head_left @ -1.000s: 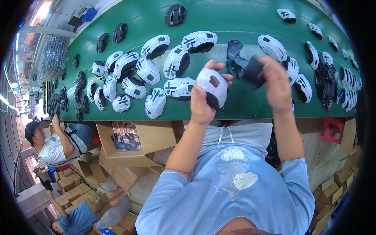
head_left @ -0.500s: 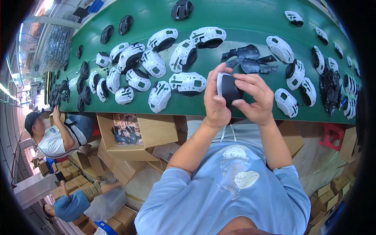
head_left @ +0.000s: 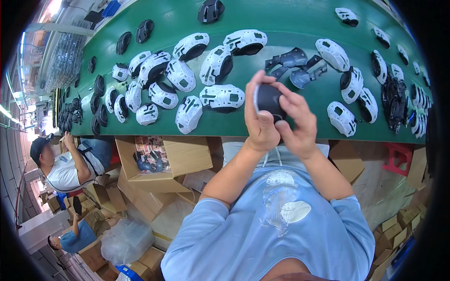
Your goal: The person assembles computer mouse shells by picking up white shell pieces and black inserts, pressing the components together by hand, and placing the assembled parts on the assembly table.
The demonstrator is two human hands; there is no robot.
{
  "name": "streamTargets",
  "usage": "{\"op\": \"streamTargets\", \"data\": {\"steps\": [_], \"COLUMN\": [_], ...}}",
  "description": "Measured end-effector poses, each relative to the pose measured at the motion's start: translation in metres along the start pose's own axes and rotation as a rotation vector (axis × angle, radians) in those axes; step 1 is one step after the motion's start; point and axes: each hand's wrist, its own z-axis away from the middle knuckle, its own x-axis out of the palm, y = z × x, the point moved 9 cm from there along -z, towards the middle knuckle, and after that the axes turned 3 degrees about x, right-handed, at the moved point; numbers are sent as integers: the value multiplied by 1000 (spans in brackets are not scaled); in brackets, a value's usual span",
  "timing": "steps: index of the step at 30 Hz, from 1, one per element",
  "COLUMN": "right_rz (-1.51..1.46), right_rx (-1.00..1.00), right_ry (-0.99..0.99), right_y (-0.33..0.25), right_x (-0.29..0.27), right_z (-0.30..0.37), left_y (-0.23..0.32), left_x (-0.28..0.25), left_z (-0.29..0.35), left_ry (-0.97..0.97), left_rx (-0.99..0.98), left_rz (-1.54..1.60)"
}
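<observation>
Both of my hands hold one black, rounded shell with a pale edge, like a computer mouse (head_left: 268, 99), above the near edge of the green table. My left hand (head_left: 258, 124) grips its left side, thumb across the lower part. On the other side, my right hand (head_left: 300, 122) closes its fingers and thumb round the shell and hides part of it. Just beyond my hands lie dark, glossy shell pieces (head_left: 291, 58). A white mouse-shaped shell with cutouts (head_left: 222, 96) rests to the left of my hands, and another white shell (head_left: 341, 118) lies to the right.
Several white and black shells spread over the green table (head_left: 262, 18). A heap of black parts (head_left: 394, 103) sits far right. Below the left edge stands an open carton (head_left: 190, 157); a red stool (head_left: 397, 158) is at right. Two people are at left, one by the table (head_left: 70, 173).
The black shell has turned and shifted slightly left in my hands. My right hand has moved left and down, its fingers closer round the shell. The person at lower left has changed posture.
</observation>
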Motion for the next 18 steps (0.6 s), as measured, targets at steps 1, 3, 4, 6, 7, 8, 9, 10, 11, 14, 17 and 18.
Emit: {"op": "streamTargets", "data": {"steps": [1,3,4,6,7,8,9,10,11,14,17,18], "right_rz": [1,104,166,246,324,312,316,23,-274,-703,-848,-828], "right_rx": [4,-30,-30,-100,-175,-152,-145,112,363,558,608,633], "right_ry": [2,-38,-88,-171,-257,-195,-185,-47,91,-103,-215,-186], "right_y": [-2,-6,0,-6,-11,-12,-13,5,25,32,36,39], "right_x": [3,8,10,5,8,0,2,-7,-10,14,26,27], "right_z": [5,11,14,11,9,5,7,7,13,24,32,34], "left_y": [0,4,0,-8,-17,-16,-13,-7,-1,-5,-5,-7], "left_x": [0,1,1,-3,-2,2,3,4,7,12,20,18], "left_z": [2,0,1,-2,-2,-6,-7,-12,-17,-17,-17,-19], "left_ry": [-2,14,-2,-7,-8,-16,1,-22,-43,-111,-185,-206], "left_rx": [-4,-2,-80,-175,-265,-290,-320,-285,-250,-264,-264,-263], "left_rz": [1,53,11,196,380,558,727,714,701,806,854,848]}}
